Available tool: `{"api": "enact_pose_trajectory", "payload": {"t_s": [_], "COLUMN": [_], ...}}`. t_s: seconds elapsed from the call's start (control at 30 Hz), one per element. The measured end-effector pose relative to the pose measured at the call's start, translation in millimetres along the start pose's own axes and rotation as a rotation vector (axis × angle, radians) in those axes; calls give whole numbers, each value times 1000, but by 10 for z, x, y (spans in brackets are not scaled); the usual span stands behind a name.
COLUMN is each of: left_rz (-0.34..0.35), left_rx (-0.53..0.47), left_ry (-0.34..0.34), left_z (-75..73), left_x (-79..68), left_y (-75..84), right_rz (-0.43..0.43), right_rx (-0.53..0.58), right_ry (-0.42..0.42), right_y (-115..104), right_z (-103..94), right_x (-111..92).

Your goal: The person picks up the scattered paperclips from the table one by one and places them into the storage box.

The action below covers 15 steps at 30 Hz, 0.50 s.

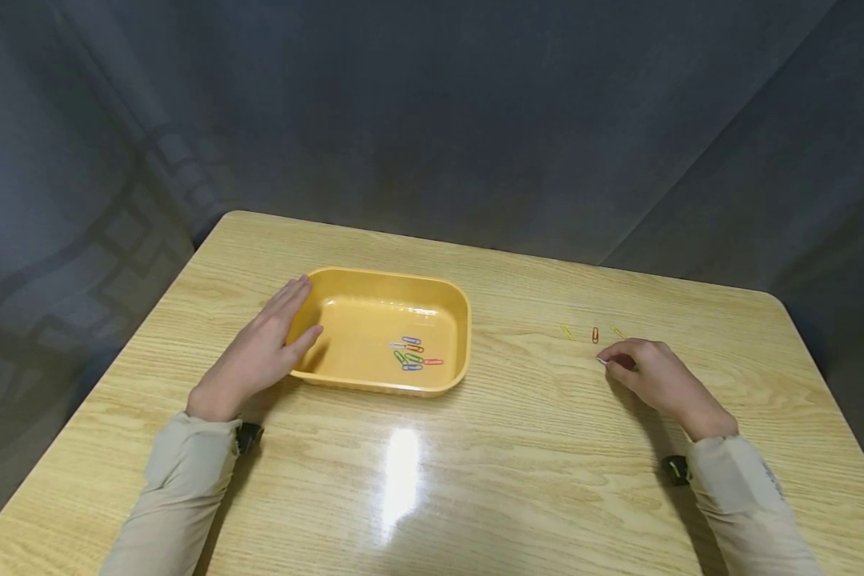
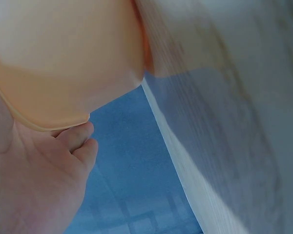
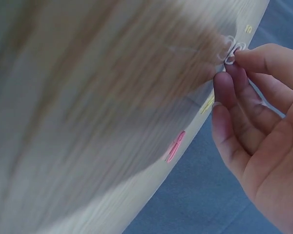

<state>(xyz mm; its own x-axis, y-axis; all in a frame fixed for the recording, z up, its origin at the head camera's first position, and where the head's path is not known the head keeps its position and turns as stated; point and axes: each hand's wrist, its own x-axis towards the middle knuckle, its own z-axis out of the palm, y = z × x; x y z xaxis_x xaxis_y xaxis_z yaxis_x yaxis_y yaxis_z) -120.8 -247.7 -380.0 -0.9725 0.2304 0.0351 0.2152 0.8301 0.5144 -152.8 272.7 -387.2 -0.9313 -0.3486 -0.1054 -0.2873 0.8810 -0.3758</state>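
Note:
My left hand [image 1: 259, 344] lies against the left side of a yellow plastic tray [image 1: 464, 336], fingers extended along the rim and thumb reaching over it. In the left wrist view, the palm faces the tray's outer wall [image 2: 88, 58]. Inside the tray, several coloured paper clips [image 1: 414, 358] lie loosely grouped toward the right. Over on the right, my right hand [image 1: 651, 376] pinches a white paper clip [image 3: 230, 59] between thumb and fingertips, close to the tabletop. Just beyond that hand are a red paper clip [image 1: 595, 335] and two yellow ones, the left one [image 1: 566, 331] and the right one [image 1: 618, 332].
The wooden table [image 1: 518, 480] has rounded far corners, and a bright reflection shows near its front middle. Dark blue-grey curtains [image 1: 432, 120] hang behind it and along the sides. Bare tabletop separates the tray from the loose clips.

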Motion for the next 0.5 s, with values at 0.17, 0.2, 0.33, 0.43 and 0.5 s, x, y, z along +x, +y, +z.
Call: {"api": "enact_pose_trajectory", "payload": {"t_s": [0.17,0.2,0.33,0.43,0.5], "left_rz": [-1,-1,-5,-7,-7], "left_rx": [1,2,2,1,0], "left_ry": [1,1,1,2,2], "left_z": [2,3,2,3,4], "left_x": [5,6,6,5,6], "left_y": [2,2,5,4,2], "right_rz": [16,17,16,10,4], "right_rx": [-2,-1,2,-1,-7], "right_ry": [-2,-1,2,4,6], "right_y": [-9,-10,-13,-16,-16], "right_z": [10,11,15,14,9], "right_x": [10,10,12,12,8]}}
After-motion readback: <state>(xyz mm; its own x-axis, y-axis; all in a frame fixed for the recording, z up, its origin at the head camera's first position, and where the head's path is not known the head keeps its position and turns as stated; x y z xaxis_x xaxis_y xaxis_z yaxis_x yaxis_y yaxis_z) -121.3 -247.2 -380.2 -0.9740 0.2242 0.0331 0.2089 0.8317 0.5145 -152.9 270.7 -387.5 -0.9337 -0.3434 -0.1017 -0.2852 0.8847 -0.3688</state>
